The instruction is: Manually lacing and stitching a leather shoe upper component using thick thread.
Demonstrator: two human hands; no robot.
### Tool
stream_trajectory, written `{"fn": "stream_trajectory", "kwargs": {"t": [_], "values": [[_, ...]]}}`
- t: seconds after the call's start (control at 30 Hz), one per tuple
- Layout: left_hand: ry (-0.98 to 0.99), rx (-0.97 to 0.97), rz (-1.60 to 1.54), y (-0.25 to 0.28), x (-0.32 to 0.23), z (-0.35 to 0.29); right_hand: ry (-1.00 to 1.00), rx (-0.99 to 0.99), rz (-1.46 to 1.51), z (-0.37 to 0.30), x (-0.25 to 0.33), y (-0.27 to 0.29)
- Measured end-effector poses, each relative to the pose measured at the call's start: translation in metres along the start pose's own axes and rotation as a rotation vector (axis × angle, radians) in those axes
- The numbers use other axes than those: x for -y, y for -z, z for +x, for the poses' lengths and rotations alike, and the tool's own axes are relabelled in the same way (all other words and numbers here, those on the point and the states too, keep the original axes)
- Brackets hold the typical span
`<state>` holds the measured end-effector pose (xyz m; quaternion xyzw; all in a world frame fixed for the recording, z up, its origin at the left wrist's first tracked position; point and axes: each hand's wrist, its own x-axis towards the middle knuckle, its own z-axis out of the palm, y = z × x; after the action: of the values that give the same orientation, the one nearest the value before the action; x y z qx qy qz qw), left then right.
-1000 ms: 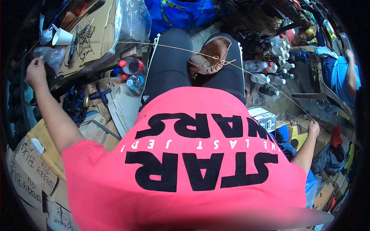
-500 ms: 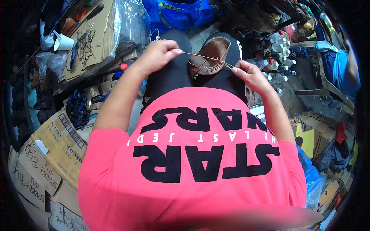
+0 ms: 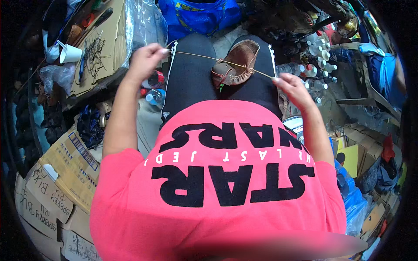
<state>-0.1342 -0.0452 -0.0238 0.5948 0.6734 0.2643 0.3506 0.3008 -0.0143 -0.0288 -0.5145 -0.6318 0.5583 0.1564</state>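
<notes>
A brown leather shoe upper with gathered stitching along one edge and a reddish lace rests on my thighs, mostly over the right one. Tan thread passes through its edge and stretches out to both sides. My left hand pinches one length, held out beyond the left knee. The other length is gripped by my right hand, just right of the right thigh. Neither hand touches the leather itself. Fingertip detail is small and partly hidden.
Left of my legs lies a stack of cardboard with dark thread scraps, beside a white cup. A blue bag sits ahead. Plastic bottles crowd the right, and cardboard boxes stand at lower left.
My left hand has moved left and outward, drawing out a longer length of thread. My right hand has shifted slightly right. The shoe upper stays on my lap, nearly unmoved.
</notes>
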Motion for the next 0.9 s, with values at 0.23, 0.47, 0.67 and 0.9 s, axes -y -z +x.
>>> {"fn": "stream_trajectory", "kwargs": {"t": [0.23, 0.47, 0.67, 0.9], "values": [[-0.154, -0.212, 0.297, -0.004, -0.026, 0.007, -0.002, -0.131, -0.039, 0.001, -0.025, 0.036], [-0.606, 0.293, 0.134, -0.11, -0.127, 0.039, 0.315, -0.046, -0.167, 0.031, 0.038, -0.004], [-0.396, 0.671, 0.381, -0.116, -0.142, 0.066, 0.392, -0.011, -0.285, 0.045, 0.035, -0.006], [-0.284, 0.737, 0.029, -0.122, -0.129, 0.07, 0.464, 0.038, -0.319, 0.047, 0.035, -0.008]]}}
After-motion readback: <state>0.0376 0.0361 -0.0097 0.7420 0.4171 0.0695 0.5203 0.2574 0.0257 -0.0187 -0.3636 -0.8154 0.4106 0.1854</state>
